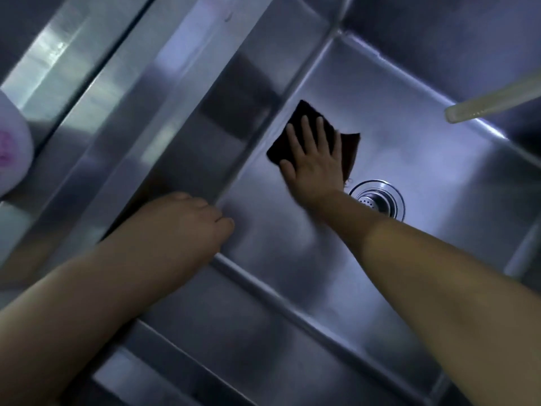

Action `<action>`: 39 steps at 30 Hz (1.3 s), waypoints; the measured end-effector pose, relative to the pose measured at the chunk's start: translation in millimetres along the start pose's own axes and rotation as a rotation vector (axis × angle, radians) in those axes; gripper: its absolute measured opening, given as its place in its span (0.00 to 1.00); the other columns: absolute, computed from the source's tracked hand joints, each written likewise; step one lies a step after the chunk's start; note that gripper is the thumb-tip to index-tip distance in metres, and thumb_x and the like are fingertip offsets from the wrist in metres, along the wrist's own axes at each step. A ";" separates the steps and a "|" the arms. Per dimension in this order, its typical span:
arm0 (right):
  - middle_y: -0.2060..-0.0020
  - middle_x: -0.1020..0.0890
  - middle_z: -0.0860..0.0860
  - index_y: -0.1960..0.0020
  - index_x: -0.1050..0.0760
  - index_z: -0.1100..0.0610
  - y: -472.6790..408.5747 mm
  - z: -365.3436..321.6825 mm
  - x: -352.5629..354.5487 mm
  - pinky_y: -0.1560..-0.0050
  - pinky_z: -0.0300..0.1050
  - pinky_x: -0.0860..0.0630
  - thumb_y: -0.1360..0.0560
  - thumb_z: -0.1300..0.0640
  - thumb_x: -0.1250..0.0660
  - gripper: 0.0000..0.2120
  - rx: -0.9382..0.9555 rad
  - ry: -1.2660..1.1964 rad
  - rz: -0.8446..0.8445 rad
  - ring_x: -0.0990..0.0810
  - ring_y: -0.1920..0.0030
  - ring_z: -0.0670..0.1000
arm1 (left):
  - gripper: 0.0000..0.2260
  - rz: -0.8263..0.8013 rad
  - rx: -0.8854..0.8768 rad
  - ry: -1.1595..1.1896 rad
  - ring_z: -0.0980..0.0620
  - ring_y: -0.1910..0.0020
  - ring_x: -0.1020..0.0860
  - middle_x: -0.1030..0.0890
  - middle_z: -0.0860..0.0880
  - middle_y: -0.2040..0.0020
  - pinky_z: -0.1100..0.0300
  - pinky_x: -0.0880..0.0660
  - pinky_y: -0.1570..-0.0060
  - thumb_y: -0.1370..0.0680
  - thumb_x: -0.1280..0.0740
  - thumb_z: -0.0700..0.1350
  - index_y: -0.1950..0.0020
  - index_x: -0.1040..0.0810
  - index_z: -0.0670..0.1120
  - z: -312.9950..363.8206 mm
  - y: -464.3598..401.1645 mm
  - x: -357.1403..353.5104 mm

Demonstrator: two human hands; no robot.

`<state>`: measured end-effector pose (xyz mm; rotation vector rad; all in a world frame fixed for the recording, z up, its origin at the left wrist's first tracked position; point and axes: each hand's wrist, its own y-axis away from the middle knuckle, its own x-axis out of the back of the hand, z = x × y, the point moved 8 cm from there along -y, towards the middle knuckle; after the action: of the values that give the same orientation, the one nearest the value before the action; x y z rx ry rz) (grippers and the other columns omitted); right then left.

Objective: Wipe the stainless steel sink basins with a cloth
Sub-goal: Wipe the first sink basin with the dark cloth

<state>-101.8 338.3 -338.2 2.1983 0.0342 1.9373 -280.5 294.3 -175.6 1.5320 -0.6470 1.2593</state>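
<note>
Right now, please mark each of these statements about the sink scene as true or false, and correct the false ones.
1. The right hand presses a dark cloth flat on the basin floor. True.
2. The cloth covers the drain. False: the drain lies uncovered, beside the wrist.
3. The left hand holds a second cloth. False: it rests on the basin edge and no cloth shows in it.
4. A pale hose end reaches in from the right, above the basin. True.
5. The right hand's fingers are bunched into a fist. False: they lie spread and straight on the cloth.
</note>
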 end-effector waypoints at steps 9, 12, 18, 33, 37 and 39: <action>0.23 0.44 0.54 0.23 0.46 0.49 99.0 -99.1 -29.6 0.27 0.65 0.54 0.23 0.41 0.47 0.30 0.448 0.010 -0.073 0.49 0.24 0.60 | 0.12 -0.162 0.031 -0.032 0.47 0.67 0.20 0.19 0.49 0.66 0.56 0.25 0.65 0.40 0.24 0.49 0.60 0.19 0.48 2.6 -5.6 -4.5; 0.24 0.42 0.54 0.24 0.43 0.49 139.6 -95.0 -34.9 0.27 0.65 0.54 0.22 0.41 0.46 0.29 0.616 0.022 -0.099 0.48 0.24 0.60 | 0.13 -0.140 0.014 0.008 0.47 0.73 0.22 0.21 0.49 0.72 0.58 0.27 0.70 0.45 0.21 0.48 0.66 0.20 0.47 4.9 -6.2 2.0; 0.25 0.39 0.54 0.25 0.38 0.50 164.9 -38.9 -24.6 0.26 0.62 0.49 0.23 0.41 0.44 0.28 0.787 -0.001 -0.084 0.44 0.24 0.59 | 0.11 -0.195 0.017 0.000 0.45 0.69 0.21 0.21 0.49 0.68 0.54 0.25 0.67 0.40 0.23 0.49 0.63 0.21 0.48 1.3 -3.1 -9.2; 0.24 0.42 0.58 0.24 0.42 0.51 101.0 -6.1 -8.1 0.27 0.63 0.51 0.25 0.42 0.41 0.32 0.087 0.005 0.005 0.47 0.24 0.63 | 0.13 -0.232 0.114 -0.059 0.48 0.48 0.22 0.20 0.51 0.48 0.54 0.26 0.48 0.26 0.39 0.57 0.46 0.25 0.52 -4.4 -3.9 -15.2; 0.25 0.39 0.57 0.25 0.40 0.50 169.9 -49.6 -24.2 0.28 0.65 0.48 0.25 0.40 0.44 0.31 0.404 0.041 -0.050 0.44 0.25 0.62 | 0.14 -0.280 0.133 0.002 0.47 0.46 0.22 0.20 0.51 0.46 0.53 0.26 0.46 0.26 0.39 0.57 0.44 0.26 0.52 -4.3 -4.0 -16.0; 0.26 0.38 0.56 0.25 0.39 0.50 201.8 -50.5 -30.2 0.29 0.66 0.46 0.24 0.41 0.44 0.30 0.518 0.046 -0.068 0.42 0.26 0.62 | 0.14 -0.265 0.130 0.023 0.47 0.46 0.22 0.20 0.51 0.46 0.52 0.25 0.47 0.26 0.39 0.57 0.45 0.26 0.52 -4.1 -4.6 -13.7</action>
<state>-180.1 143.6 -327.2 2.4039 0.6803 2.1197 -282.4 297.2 -190.2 1.6469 -0.3381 1.1321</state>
